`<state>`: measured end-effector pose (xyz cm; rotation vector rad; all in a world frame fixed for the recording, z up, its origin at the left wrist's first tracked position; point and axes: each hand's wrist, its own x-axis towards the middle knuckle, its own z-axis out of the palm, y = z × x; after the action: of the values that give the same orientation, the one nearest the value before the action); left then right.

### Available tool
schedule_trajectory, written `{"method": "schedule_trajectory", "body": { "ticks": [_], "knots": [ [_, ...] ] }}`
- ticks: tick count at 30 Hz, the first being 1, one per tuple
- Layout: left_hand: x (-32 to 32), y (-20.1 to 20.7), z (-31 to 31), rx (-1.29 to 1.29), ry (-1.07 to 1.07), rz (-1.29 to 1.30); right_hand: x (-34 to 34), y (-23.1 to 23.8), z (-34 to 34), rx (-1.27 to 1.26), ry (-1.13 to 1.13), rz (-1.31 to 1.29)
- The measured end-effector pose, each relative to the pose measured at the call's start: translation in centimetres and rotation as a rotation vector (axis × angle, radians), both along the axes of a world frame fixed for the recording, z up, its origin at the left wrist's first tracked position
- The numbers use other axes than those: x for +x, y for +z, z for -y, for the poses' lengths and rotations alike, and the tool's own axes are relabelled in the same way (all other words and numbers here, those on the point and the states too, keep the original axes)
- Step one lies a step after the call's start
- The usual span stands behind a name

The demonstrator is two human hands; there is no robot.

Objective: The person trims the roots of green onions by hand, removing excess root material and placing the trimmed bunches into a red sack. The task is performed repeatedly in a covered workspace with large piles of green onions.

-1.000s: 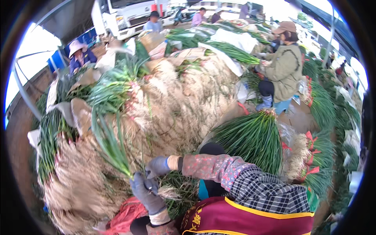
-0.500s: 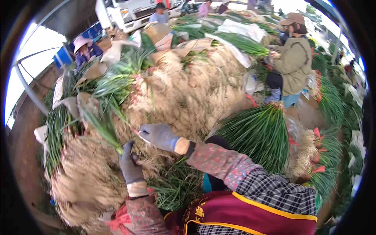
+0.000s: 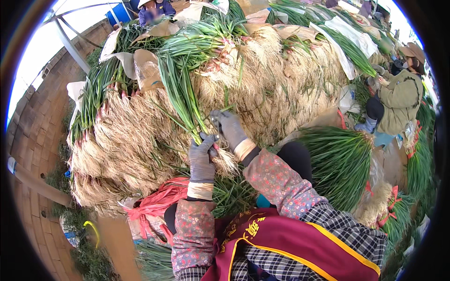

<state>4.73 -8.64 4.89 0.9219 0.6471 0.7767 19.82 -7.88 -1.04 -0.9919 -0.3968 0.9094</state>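
Observation:
A big heap of green onions (image 3: 262, 79) with pale tangled roots fills the middle of the view. Both my hands wear grey gloves. My left hand (image 3: 202, 157) is closed around a small bunch of green onions (image 3: 180, 93) just above its roots; the long green leaves stick up and away from me. My right hand (image 3: 229, 129) grips the same bunch just above and to the right of the left hand. My floral sleeves and a maroon apron (image 3: 290, 243) show below.
A tied bundle of green onions (image 3: 340, 161) lies to my right. Red plastic strips (image 3: 154, 201) lie by my left knee. A person in an olive jacket and hat (image 3: 401, 96) crouches at the right. Another person (image 3: 152, 8) sits behind the heap. A wooden wall (image 3: 35, 131) runs on the left.
Both hands have come together on one bunch and drawn it out of the heap. Earlier they were apart, low on the pile. The view has tilted toward the heap.

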Motion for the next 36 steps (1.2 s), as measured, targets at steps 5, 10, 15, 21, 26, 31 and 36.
{"method": "schedule_trajectory", "body": {
  "ticks": [5,10,15,21,26,31,36],
  "knots": [
    [-1.9,-0.8,-0.2,-0.022,-0.075,-0.01,2.7,-0.1,2.7,-0.478,0.546,1.513],
    [-2.8,-0.5,0.3,-0.077,-0.077,0.017,-1.4,7.8,4.5,-0.467,0.44,1.444],
    [-2.7,3.3,3.4,-0.043,0.018,0.058,-1.7,1.4,2.7,-0.72,0.758,1.689],
    [-3.5,4.5,0.3,-0.043,0.064,0.136,2.7,6.9,4.6,-0.577,0.669,1.743],
    [-2.5,2.7,0.1,-0.158,-0.152,0.1,7.6,20.5,3.2,-0.541,-0.485,1.722],
    [-3.1,9.0,3.1,0.013,0.089,0.407,11.0,22.6,-1.9,-0.802,-0.184,1.664],
    [-3.5,10.3,-2.8,0.045,0.039,0.302,5.1,20.7,-0.6,-0.474,-0.157,1.744]
  ]
}}
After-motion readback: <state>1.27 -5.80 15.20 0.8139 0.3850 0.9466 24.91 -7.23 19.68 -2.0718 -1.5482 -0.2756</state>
